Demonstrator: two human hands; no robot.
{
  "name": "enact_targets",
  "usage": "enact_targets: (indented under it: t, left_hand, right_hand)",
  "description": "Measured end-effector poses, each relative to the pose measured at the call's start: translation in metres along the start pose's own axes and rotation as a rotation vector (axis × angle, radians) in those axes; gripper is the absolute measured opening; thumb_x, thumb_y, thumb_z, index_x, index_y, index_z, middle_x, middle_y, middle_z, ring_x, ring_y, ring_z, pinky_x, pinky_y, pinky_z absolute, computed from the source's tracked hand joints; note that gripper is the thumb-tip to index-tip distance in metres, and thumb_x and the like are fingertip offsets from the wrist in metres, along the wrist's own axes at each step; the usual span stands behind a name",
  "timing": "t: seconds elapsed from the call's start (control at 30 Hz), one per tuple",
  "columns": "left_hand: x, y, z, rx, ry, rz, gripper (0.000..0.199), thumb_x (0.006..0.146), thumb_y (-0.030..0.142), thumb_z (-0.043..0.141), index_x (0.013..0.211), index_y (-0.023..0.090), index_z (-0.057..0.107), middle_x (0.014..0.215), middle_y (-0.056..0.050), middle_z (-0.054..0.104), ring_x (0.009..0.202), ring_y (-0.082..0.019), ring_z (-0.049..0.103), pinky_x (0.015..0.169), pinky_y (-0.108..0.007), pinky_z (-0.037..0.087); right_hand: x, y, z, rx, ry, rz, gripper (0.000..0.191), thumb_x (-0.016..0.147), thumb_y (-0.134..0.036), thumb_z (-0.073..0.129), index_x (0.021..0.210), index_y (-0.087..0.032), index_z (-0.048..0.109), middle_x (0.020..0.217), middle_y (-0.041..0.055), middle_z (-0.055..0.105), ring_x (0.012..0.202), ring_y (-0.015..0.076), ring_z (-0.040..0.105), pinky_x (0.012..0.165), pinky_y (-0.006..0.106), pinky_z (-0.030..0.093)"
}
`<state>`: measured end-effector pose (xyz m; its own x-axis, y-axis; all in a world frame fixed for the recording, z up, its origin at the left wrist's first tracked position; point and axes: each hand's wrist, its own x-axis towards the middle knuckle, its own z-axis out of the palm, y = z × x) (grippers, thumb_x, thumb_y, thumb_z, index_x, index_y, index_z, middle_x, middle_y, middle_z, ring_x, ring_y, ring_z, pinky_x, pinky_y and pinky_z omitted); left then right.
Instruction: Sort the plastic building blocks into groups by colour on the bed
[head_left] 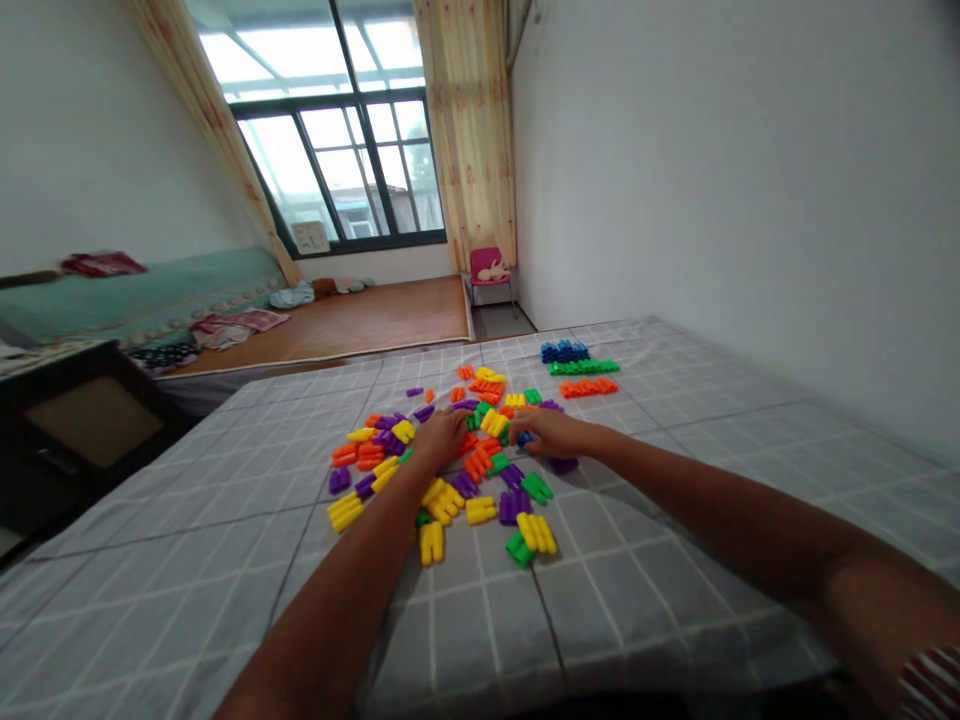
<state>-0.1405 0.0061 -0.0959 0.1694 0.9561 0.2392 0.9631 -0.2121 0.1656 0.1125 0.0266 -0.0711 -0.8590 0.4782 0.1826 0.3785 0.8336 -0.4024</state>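
Plastic pieces in yellow, orange, purple and green lie in a loose pile on the grey checked cloth (600,600). My left hand (444,436) rests over the pile's middle, its fingertips beside green and orange pieces; what they hold, if anything, is hidden. My right hand (546,432) is at the pile's right side, fingers bent down around a small blue piece (525,438). A purple piece (564,465) lies just below that hand. Beyond it, to the right, are a blue row (565,351), a green row (584,368) and an orange row (589,387) of pieces.
A white wall (712,200) runs along the right side. At the left stands a dark cabinet (82,440). Behind the cloth-covered surface are a wide brown bed (375,318), a pink chair (486,262) and a curtained window.
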Motion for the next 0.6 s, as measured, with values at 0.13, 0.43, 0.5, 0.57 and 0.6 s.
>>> enact_targets:
  t: [0.13, 0.43, 0.5, 0.57, 0.6]
  left_hand:
    - [-0.001, 0.0, -0.002, -0.02, -0.005, 0.007, 0.035, 0.092, 0.03, 0.043, 0.12, 0.028, 0.063, 0.122, -0.004, 0.066, 0.11, -0.02, 0.058, 0.091, -0.03, 0.045]
    - [-0.002, -0.004, -0.002, -0.015, 0.002, 0.06, 0.036, 0.091, 0.029, 0.042, 0.12, 0.027, 0.063, 0.12, -0.004, 0.066, 0.108, -0.022, 0.059, 0.09, -0.032, 0.046]
    - [-0.001, -0.005, -0.002, -0.023, 0.005, 0.064, 0.035, 0.091, 0.029, 0.042, 0.119, 0.027, 0.064, 0.12, -0.004, 0.066, 0.108, -0.022, 0.059, 0.09, -0.032, 0.046]
    - [-0.001, -0.006, -0.002, -0.026, 0.002, 0.069, 0.036, 0.092, 0.028, 0.042, 0.12, 0.026, 0.064, 0.119, -0.004, 0.066, 0.107, -0.022, 0.059, 0.089, -0.032, 0.047]
    - [-0.001, -0.005, -0.002, -0.026, 0.0, 0.069, 0.036, 0.092, 0.028, 0.042, 0.12, 0.026, 0.064, 0.118, -0.004, 0.067, 0.107, -0.022, 0.059, 0.089, -0.032, 0.047]
  right_hand:
    - [-0.006, 0.003, 0.0, 0.086, -0.034, -0.037, 0.029, 0.073, -0.003, 0.061, 0.097, -0.018, 0.066, 0.102, 0.0063, 0.067, 0.096, 0.0193, 0.061, 0.087, 0.032, 0.046]
    - [-0.008, 0.021, -0.023, 0.226, -0.055, 0.036, 0.026, 0.073, -0.009, 0.063, 0.098, -0.018, 0.066, 0.099, 0.0042, 0.067, 0.09, 0.017, 0.062, 0.081, 0.029, 0.048]
    - [-0.007, 0.036, -0.034, 0.329, 0.001, 0.092, 0.03, 0.073, -0.011, 0.065, 0.101, -0.018, 0.065, 0.101, 0.0044, 0.068, 0.093, 0.017, 0.063, 0.083, 0.03, 0.048]
    - [-0.007, 0.05, -0.043, 0.438, 0.052, 0.139, 0.033, 0.071, -0.015, 0.068, 0.104, -0.016, 0.063, 0.104, 0.0061, 0.067, 0.096, 0.0176, 0.063, 0.084, 0.031, 0.05]
    - [-0.008, 0.055, -0.046, 0.481, 0.061, 0.157, 0.036, 0.071, -0.017, 0.07, 0.105, -0.016, 0.063, 0.105, 0.007, 0.067, 0.097, 0.0181, 0.063, 0.083, 0.032, 0.05]
